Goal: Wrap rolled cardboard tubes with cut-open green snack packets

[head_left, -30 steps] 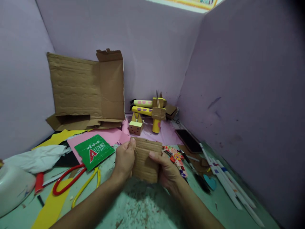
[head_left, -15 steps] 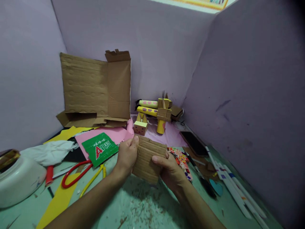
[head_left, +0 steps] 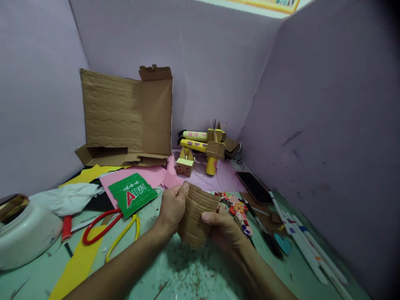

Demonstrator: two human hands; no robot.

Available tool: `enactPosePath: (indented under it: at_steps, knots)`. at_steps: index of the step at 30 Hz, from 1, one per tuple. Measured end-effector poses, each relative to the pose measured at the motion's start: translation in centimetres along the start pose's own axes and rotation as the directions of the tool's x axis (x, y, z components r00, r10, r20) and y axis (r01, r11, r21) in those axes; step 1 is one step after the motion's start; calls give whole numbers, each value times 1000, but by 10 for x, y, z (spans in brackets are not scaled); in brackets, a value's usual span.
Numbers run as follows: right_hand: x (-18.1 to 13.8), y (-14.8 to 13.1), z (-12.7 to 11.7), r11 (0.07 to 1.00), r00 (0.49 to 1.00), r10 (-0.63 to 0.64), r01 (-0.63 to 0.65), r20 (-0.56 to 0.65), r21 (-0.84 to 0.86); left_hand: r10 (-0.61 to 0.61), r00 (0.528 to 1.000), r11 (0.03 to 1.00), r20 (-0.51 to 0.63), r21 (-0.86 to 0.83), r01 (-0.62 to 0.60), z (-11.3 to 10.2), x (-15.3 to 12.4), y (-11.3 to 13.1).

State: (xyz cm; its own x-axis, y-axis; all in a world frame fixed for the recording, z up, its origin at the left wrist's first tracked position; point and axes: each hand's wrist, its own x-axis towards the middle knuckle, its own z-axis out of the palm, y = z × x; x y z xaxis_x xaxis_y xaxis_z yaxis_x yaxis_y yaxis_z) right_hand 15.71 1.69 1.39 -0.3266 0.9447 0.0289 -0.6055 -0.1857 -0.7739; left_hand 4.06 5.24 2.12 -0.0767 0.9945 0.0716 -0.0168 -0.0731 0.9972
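**Centre of the bench: both hands curling a corrugated cardboard strip**

Over the green tabletop point(head_left: 187, 275), I have the corrugated cardboard piece point(head_left: 196, 216) held just above the surface, between both hands. Left hand point(head_left: 171, 208) grips its left edge, thumb on top, fingers clenched round the back. Right hand point(head_left: 225, 227) grasps the right side, thumb pressed across the front face. Piece is bowed into a curve, flutes running across the roll, likely why it bends so readily. Two-sided grip looks meant to keep the curl even.

Around it:
- Green printed card point(head_left: 133, 195) lies on pink paper point(head_left: 156, 177), just left of the left hand.
- Red-handled scissors point(head_left: 100, 227) and yellow-handled pliers point(head_left: 123, 237) lie flat further left, apart from the hands.
- White container point(head_left: 25, 239) at far left edge.
- Patterned paper cut-outs point(head_left: 237, 208) just beside the right hand.
- Black phone point(head_left: 254, 187) and white sticks point(head_left: 309, 254) to the right, by the wall.
- Flattened cardboard box point(head_left: 125, 116) leans on the back wall.
- Yellow cardboard model point(head_left: 203, 146) stands at the back corner.
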Motion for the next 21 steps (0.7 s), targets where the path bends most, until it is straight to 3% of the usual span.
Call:
enactPosePath:
  at_steps: [6, 9, 14, 17, 19, 21]
  knots:
    - [-5, 19, 1, 990, 993, 84, -92, 84, 103, -26, 997, 1000, 80, 15, 25, 9, -17, 0]
    - [-9, 26, 5, 989, 994, 69, -79, 79, 128, -16, 997, 999, 78, 38, 13, 11, -23, -1]
    - [-3, 20, 2, 998, 996, 55, -56, 64, 9, 51, 999, 991, 11, 127, -52, 2, -11, -6]
    - [6, 6, -14, 980, 994, -100, 89, -52, -180, 112, 993, 972, -30, 213, -103, -13, 7, 0]
    - [10, -4, -25, 919, 940, -302, 242, -158, -312, 145, 988, 955, -42, 269, -129, -23, 15, 8]
    - [9, -11, -32, 808, 870, -470, 355, -151, -470, 169, 985, 940, -45, 309, -147, -28, 16, 18]
